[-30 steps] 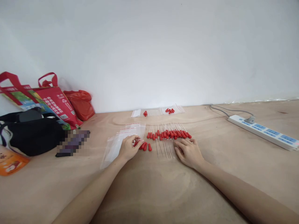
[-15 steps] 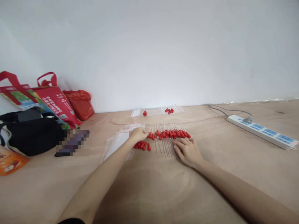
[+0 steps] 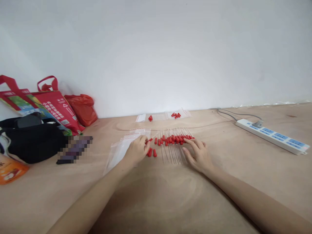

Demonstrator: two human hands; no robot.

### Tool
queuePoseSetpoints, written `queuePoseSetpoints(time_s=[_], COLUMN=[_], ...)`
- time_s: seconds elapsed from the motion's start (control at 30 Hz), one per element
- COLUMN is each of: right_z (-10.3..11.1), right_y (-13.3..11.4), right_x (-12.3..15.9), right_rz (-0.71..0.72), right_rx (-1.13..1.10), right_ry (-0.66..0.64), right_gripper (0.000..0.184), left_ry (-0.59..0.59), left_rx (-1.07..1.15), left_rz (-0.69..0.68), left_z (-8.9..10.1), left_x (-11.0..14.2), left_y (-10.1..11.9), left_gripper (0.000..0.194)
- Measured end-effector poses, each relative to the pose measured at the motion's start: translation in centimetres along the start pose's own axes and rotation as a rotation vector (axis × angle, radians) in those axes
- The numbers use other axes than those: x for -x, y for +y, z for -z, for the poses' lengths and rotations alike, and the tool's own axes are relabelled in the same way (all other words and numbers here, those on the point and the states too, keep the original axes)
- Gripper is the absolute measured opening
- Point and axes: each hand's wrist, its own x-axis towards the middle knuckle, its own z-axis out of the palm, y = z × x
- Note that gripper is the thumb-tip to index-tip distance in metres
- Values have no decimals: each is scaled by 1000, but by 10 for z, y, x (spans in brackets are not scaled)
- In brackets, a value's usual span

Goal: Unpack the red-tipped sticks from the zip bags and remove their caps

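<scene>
My left hand [image 3: 136, 151] pinches a red rubber dropper bulb [image 3: 149, 140] between thumb and fingertips, just left of a row of droppers. Below it, more loose bulbs [image 3: 154, 153] lie on the table, partly hidden by the hand. The row's red bulbs [image 3: 173, 139] lie side by side, with thin glass tubes [image 3: 173, 154] pointing both toward me and away. My right hand [image 3: 198, 156] rests at the row's right end, fingers apart, its fingertips over or against the last bulbs. Clear zip bags [image 3: 118, 151] lie flat under and beside my left hand.
Near the wall lie more bagged droppers [image 3: 159, 117] with red bulbs. A white power strip [image 3: 271, 136] with a grey cord is at right. At left stand a red shopping bag [image 3: 59, 109], a red plastic bag [image 3: 83, 109], a black bag [image 3: 34, 139] and an orange pouch [image 3: 12, 169].
My left hand has drawn back left from the row's left end, now with a bulb in its pinch. My right fingers have moved up onto the right-end bulbs.
</scene>
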Motion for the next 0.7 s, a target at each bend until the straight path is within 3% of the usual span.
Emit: queuePoseSetpoints(time_s=[0.13,0.23,0.47,0.7], right_z=[5,9,3,-3], right_y=[-4,-10,-27,-34], right_x=[-1,-1,0,2], right_rz=[88,196,403,454], right_rx=[-40,-34,-53,-61], right_ry=[48,-9,-127,-58], right_gripper=[38,34,24,14], left_ry=[219,394,431,385], left_rx=[108,135,234,213], left_rz=[-410,-593,-664,-637], left_z=[-17,-32,-39,-37], left_x=[33,42,46,47], left_y=[10,18,26,28], left_gripper=[15,8,9,13])
